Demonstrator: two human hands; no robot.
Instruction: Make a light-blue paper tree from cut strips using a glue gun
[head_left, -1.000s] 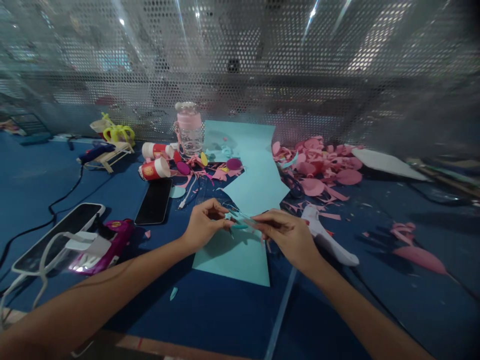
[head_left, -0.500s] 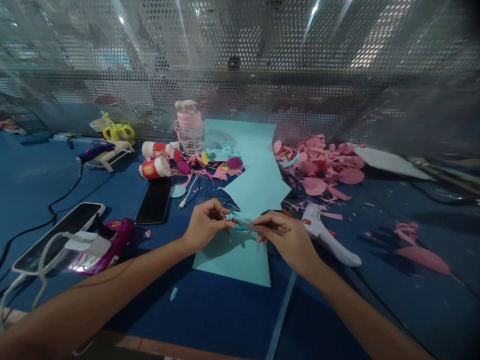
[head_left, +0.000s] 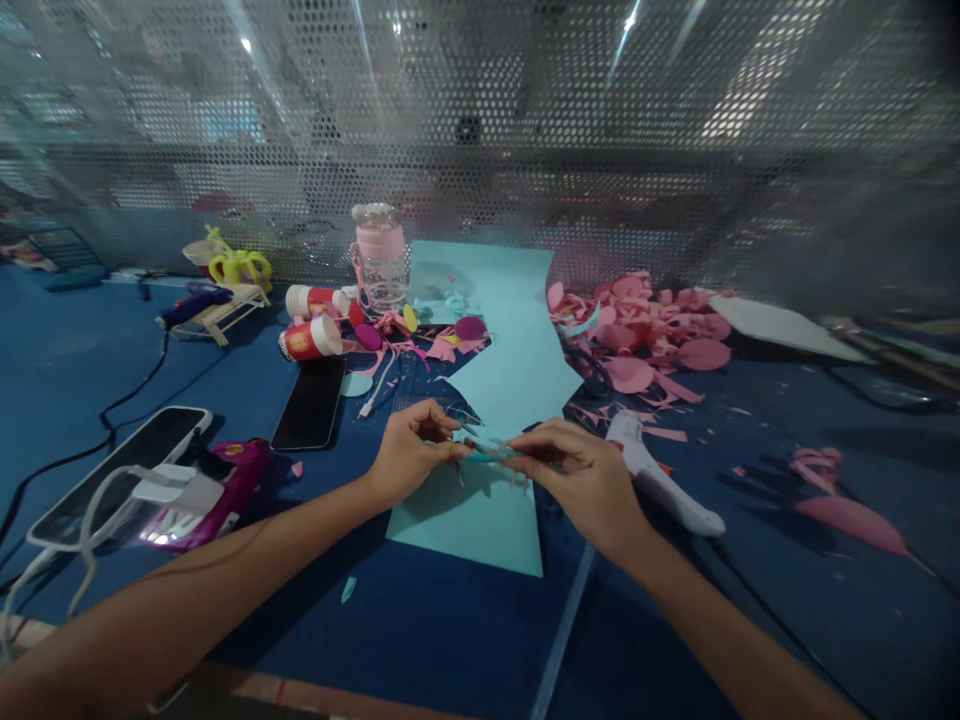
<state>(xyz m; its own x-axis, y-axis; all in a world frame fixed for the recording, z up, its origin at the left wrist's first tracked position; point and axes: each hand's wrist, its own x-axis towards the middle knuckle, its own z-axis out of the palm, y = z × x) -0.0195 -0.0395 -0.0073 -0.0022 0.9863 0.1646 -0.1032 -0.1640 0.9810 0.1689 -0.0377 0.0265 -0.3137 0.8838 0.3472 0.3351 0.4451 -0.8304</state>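
Between my two hands is a small teal paper piece point(head_left: 486, 455), made of narrow leaf-like strips. My left hand point(head_left: 418, 450) pinches its left end with thumb and fingers. On the other side, my right hand point(head_left: 574, 475) has its thumb and fingers closed on the right end. Fingers cover much of the piece, so its full shape is hidden. Below it lies a light teal sheet point(head_left: 465, 535) on the blue table. A larger cut teal sheet point(head_left: 517, 350) extends behind the hands. Beside my right hand rests a white glue gun point(head_left: 660, 475).
Pink paper cutouts point(head_left: 645, 330) pile up at the back right. To the left are a black phone point(head_left: 309, 405), another phone point(head_left: 112, 480), a purple power strip point(head_left: 240, 480) and cables. Paper cups point(head_left: 313, 338) lie near a pink-lidded bottle point(head_left: 381, 260). A perforated metal panel point(head_left: 480, 120) stands behind.
My right hand's fingers have shifted slightly along the teal piece and spread a little, and its strips sit at a changed angle. My left hand keeps its pinch.
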